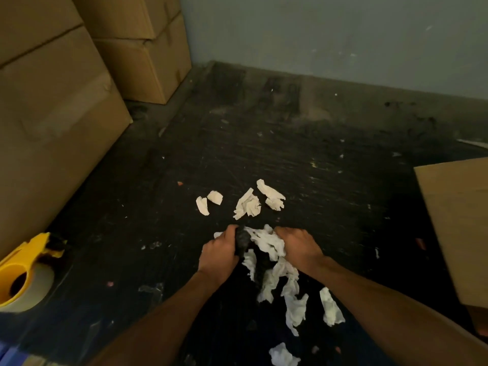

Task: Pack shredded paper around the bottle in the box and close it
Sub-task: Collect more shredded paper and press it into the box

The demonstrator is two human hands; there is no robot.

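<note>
On the dark floor lies a pile of white shredded paper [266, 241], and both hands are closed around it. My left hand [219, 254] grips its left side, where something dark sits against the paper; I cannot tell what it is. My right hand [298, 247] clutches the right side of the same pile. More torn paper pieces [248, 206] lie just beyond the hands, and other scraps [297, 307] trail back between my forearms. A cardboard box [459, 228] shows at the right edge, only partly in view. No bottle is visible.
Large stacked cardboard cartons [52, 128] fill the left side, with more cartons [148, 48] behind them by the grey wall. A yellow tape dispenser [26, 273] with clear tape lies at the lower left. The floor is dark and scuffed.
</note>
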